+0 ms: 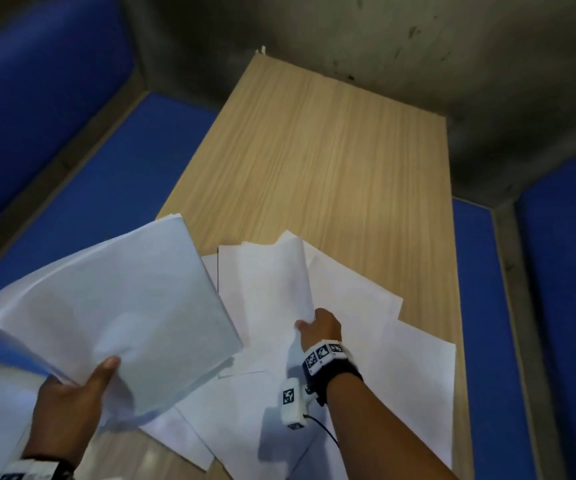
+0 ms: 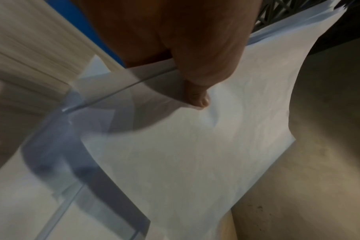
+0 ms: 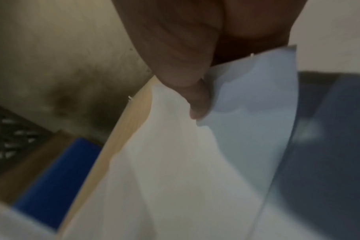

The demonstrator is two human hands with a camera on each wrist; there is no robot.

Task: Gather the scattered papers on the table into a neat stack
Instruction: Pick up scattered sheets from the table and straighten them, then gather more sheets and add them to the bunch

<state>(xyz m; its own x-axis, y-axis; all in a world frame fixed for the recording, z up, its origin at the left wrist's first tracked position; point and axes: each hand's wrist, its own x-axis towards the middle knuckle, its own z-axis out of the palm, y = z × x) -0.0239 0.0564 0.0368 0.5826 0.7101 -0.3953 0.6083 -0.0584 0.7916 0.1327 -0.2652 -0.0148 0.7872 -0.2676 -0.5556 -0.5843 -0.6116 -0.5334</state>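
My left hand point(image 1: 82, 393) grips a bundle of white sheets point(image 1: 113, 306) by its near corner, thumb on top, and holds it above the table's left edge. The left wrist view shows the thumb point(image 2: 197, 97) pressed on the same bundle point(image 2: 195, 146). My right hand point(image 1: 317, 327) pinches the near edge of one white sheet point(image 1: 279, 282) and lifts it off the loose papers point(image 1: 400, 375) spread over the near end of the wooden table point(image 1: 331, 150). In the right wrist view the fingertips point(image 3: 195, 104) pinch that curling sheet point(image 3: 175, 162).
Blue cushioned benches point(image 1: 89, 168) run along the table's left side and the right side point(image 1: 556, 306). A grey concrete wall point(image 1: 418, 36) stands past the table's far end. The far half of the tabletop is bare wood.
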